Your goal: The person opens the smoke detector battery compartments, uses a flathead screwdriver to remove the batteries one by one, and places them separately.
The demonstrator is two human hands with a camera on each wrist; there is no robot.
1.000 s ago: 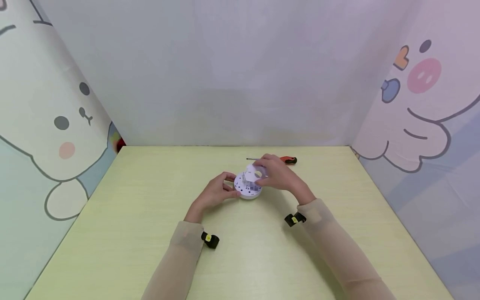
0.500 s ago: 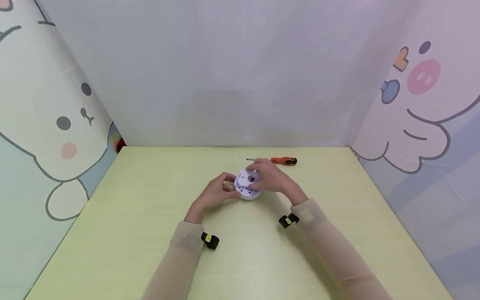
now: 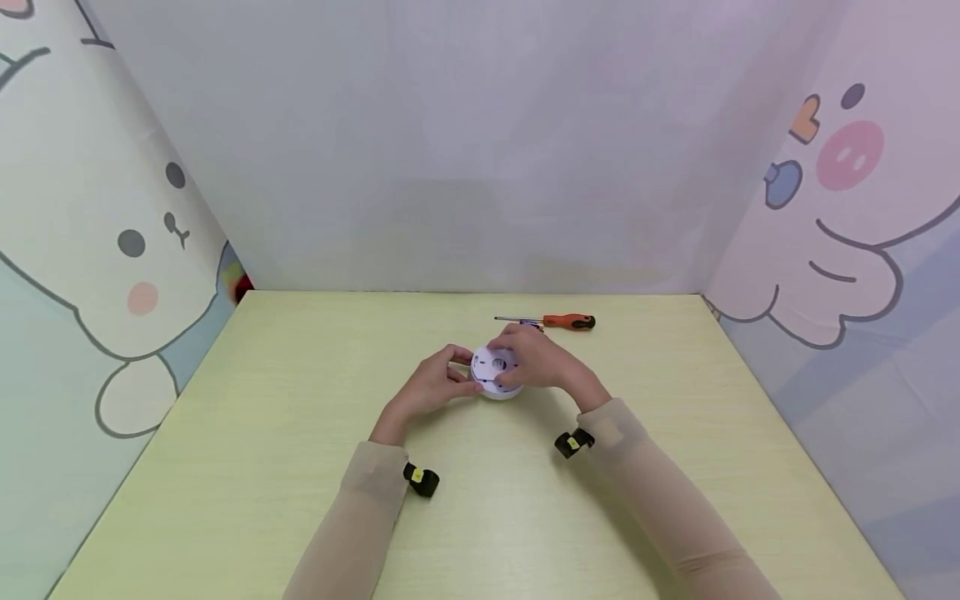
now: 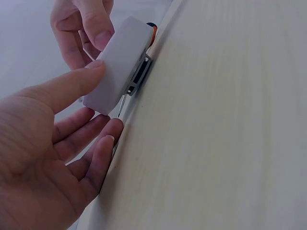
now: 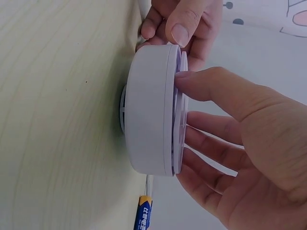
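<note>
A round white device resembling a smoke alarm [image 3: 497, 394] sits at the middle of the table, its thick body [image 5: 149, 110] showing side-on in the right wrist view. Underneath is a dark slotted part [image 4: 140, 76]. On top lies a thin white plate [image 3: 483, 365] with a round hole, nearly flat, a narrow gap showing along its edge. My left hand [image 3: 431, 385] holds the body's left side between thumb and fingers. My right hand [image 3: 542, 358] pinches the plate, thumb at the near edge and fingers across the far side.
An orange-and-black screwdriver [image 3: 568, 322] lies behind the right hand. Close by is a blue-and-yellow handled tool [image 5: 143, 213] with a thin metal shaft, partly hidden in the head view. Cartoon-printed curtains [image 3: 847, 167] border the table.
My right hand has lowered the plate from a tilted position onto the device's top, shifting slightly left and nearer. The left hand has kept its hold.
</note>
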